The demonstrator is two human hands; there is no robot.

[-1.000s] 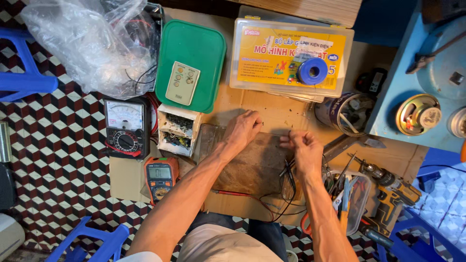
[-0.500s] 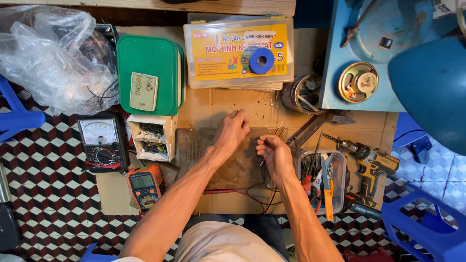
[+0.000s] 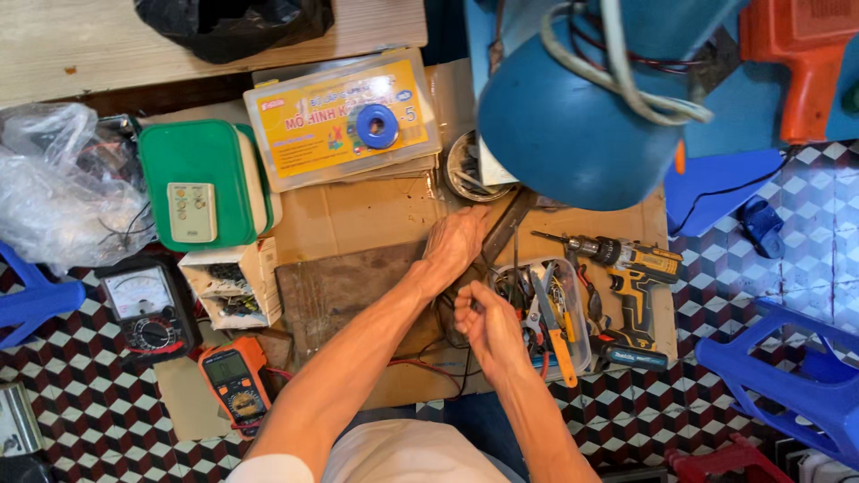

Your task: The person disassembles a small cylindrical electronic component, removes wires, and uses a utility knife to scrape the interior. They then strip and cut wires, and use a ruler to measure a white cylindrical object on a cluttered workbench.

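Listing by size: blue lamp shade point(image 3: 573, 116); cardboard sheet point(image 3: 358, 215); clear tool tray point(image 3: 555, 313); left hand point(image 3: 458, 240); right hand point(image 3: 488, 324); black wires point(image 3: 447, 315). Left fingers lie together on a flat metal bar point(image 3: 506, 228). Right fingers are curled just beside the wires; grip unclear. Risk: wires could snag tray tools.

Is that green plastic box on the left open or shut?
Shut. The green box lies flat with its lid down over the white base, and a small white remote rests on top of it.
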